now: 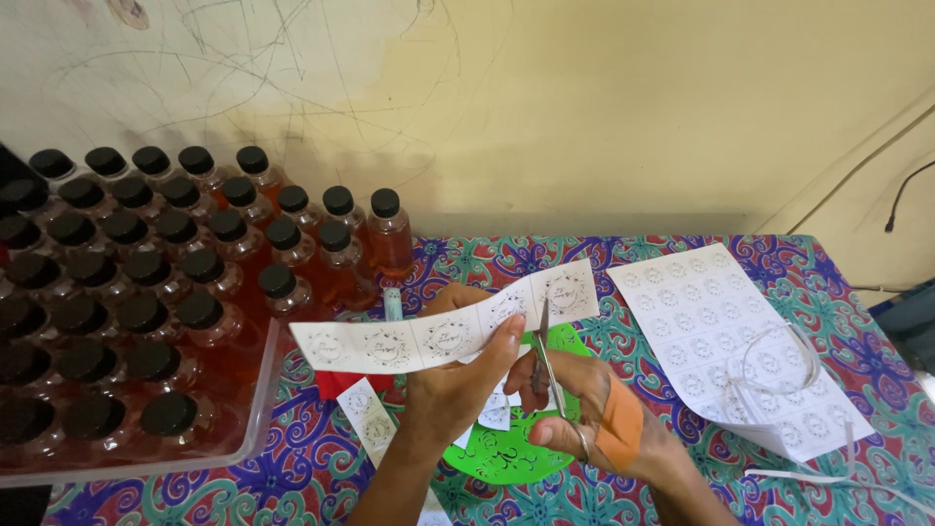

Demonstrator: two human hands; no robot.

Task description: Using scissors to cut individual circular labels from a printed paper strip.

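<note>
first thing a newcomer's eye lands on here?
Centre frame, the left hand pinches a paper strip of round labels while the right hand works scissors into it. At left, a clear tray packed with black-capped bottles of orange liquid draws the eye. A stack of uncut label sheets lies at right on the patterned tablecloth.

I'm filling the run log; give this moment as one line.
left hand: holds label strip | right hand: scissors cutting strip | left: bottles
</note>
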